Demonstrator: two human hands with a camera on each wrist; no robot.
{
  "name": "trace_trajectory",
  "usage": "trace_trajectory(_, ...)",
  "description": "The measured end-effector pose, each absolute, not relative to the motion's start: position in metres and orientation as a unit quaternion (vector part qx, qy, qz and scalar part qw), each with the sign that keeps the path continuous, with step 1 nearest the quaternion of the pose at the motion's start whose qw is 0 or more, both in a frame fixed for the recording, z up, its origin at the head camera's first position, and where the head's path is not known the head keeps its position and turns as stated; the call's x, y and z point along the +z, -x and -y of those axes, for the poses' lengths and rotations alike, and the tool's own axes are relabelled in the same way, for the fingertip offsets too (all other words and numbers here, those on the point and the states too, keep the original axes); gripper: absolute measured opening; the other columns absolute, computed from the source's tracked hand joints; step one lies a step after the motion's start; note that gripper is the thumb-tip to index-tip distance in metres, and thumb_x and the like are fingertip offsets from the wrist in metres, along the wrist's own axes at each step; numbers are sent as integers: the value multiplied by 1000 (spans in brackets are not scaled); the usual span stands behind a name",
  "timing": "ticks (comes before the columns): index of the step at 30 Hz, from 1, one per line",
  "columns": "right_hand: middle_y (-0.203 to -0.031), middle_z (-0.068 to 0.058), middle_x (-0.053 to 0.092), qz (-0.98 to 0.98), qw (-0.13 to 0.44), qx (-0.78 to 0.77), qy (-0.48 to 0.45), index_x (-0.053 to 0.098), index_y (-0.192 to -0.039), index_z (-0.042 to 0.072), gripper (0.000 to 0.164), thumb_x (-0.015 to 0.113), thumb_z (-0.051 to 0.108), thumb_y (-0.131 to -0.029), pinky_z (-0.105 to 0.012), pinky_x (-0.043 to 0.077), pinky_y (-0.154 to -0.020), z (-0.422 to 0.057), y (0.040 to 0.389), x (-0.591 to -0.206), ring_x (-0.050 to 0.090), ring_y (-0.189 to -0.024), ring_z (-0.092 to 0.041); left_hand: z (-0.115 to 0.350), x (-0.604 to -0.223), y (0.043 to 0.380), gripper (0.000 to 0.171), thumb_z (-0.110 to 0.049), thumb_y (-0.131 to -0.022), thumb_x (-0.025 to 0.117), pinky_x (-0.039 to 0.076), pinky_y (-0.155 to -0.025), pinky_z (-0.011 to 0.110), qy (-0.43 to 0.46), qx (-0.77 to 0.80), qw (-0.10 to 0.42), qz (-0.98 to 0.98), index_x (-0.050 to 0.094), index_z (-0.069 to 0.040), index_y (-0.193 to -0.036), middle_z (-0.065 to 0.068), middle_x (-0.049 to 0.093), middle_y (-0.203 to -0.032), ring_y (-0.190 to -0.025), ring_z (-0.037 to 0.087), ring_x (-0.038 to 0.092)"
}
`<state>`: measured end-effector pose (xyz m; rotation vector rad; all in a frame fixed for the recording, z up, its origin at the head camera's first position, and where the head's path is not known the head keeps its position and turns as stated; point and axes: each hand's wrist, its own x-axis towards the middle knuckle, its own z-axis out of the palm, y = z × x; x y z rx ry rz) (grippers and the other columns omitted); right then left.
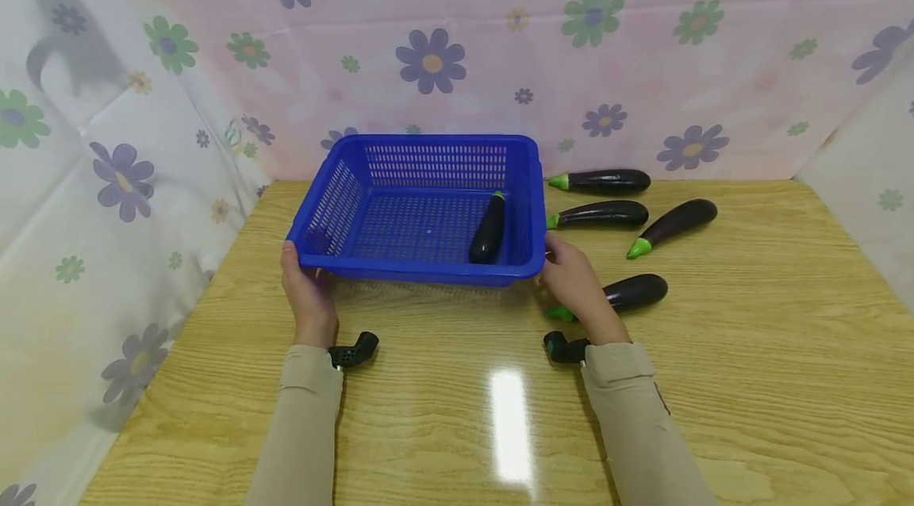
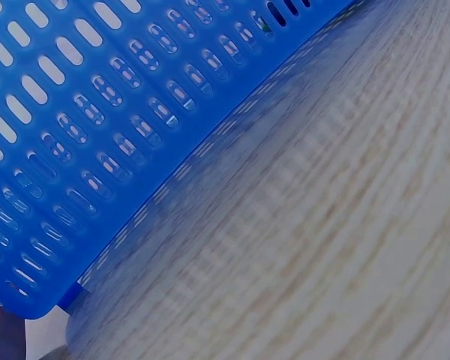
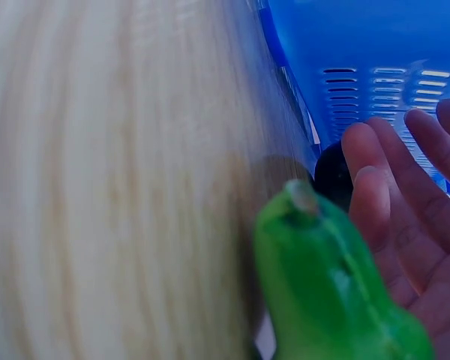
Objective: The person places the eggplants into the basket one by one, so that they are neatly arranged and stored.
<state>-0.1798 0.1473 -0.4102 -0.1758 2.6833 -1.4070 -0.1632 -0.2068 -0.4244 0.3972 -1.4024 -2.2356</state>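
A blue plastic basket point(image 1: 428, 272) with slotted walls stands ahead of me, one dark eggplant point(image 1: 489, 232) lying inside near its right wall. My left hand point(image 1: 309, 296) grips the front left corner, thumb up on the rim and fingers below it. At the front right corner is my right hand point(image 1: 578, 284); in the right wrist view its fingers point(image 3: 427, 187) are spread and gently bent beside the basket wall point(image 3: 345, 37). Beneath the right wrist lies another eggplant point(image 1: 638, 292), its green stem end point(image 3: 330, 277) large in the right wrist view.
Right of the basket lie more eggplants: one at the back point(image 1: 607, 181), one just before it point(image 1: 603, 213) and one slanted farther right point(image 1: 678, 224). The wooden table point(image 1: 443, 411) meets a flowered cloth backdrop point(image 1: 493, 54) behind the basket.
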Motion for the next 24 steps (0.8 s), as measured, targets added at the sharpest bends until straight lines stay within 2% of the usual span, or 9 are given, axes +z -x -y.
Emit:
trace_trajectory(10,-100,-10,62,-884,63,-461,51,54,-116,14,27,46,26,-93,-32,48,-62,-146,180,-410,58,-72,-23,207,-424,163,48,-50,-92,42,28,-108,39,-139,-812,231,517,51,-19,-127,6,50,-130,-121,20,44)
trace_trajectory(24,-97,-10,63,-895,48,-440,59,56,-112,13,25,46,21,-91,-31,46,-66,-146,180,-412,58,-78,-23,208,-426,164,48,-51,-92,42,28,-107,39,-137,-807,230,526,53,-21,-127,6,51,-130,-121,20,43)
